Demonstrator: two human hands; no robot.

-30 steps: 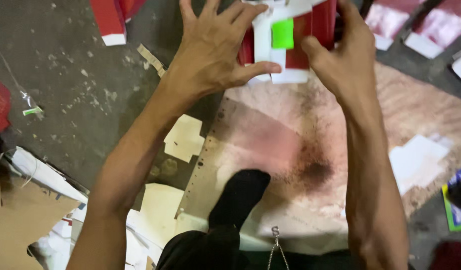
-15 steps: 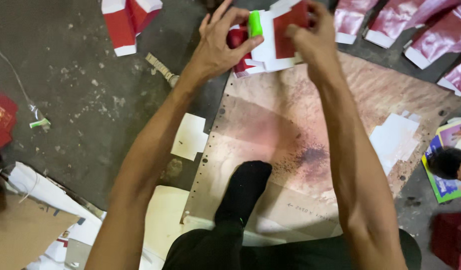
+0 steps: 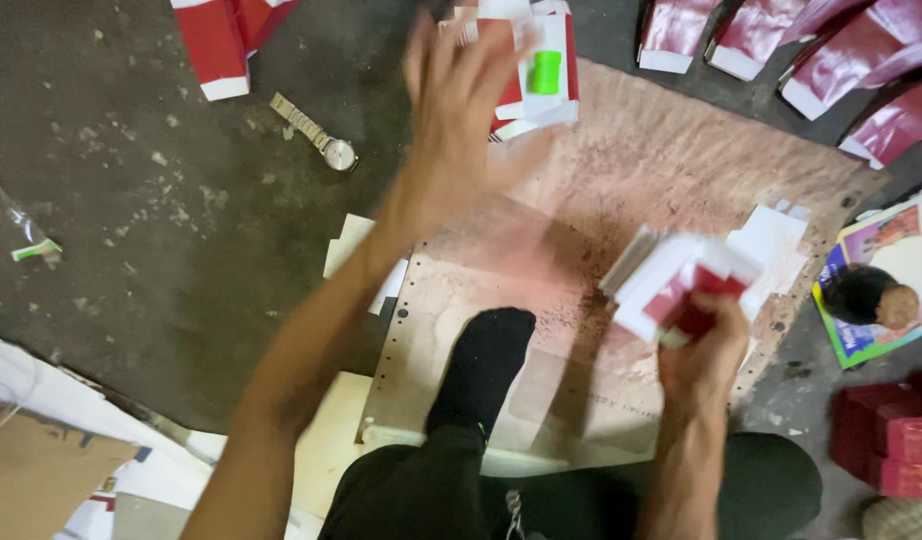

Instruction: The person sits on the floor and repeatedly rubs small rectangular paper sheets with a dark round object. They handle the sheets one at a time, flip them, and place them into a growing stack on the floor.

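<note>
Head view: a dark, speckled concrete floor (image 3: 131, 200) is seen from above, and on it a large stained pinkish cardboard sheet (image 3: 661, 170) is spread. A foot in a black sock (image 3: 481, 365) is planted on the sheet's near part. Red and white flattened cartons (image 3: 221, 40) are scattered along the far edge of the floor, with glossy pink-red ones (image 3: 841, 60) at the far right. A colourful printed sheet (image 3: 881, 290) is seen at the right edge, beside the cardboard.

A stack of white and red folded cartons (image 3: 671, 275) is gripped by the right hand (image 3: 701, 345), fingers closed around its lower end, above the cardboard's right part. The left hand (image 3: 461, 110) is blurred, held up with fingers spread, holding nothing, just in front of a pile of red and white cartons (image 3: 556, 90) at the cardboard's far edge. A small bright green cylinder (image 3: 546, 72) is set on that pile. A metal wristwatch (image 3: 316, 135) is laid on the floor, left of the raised hand.
</note>
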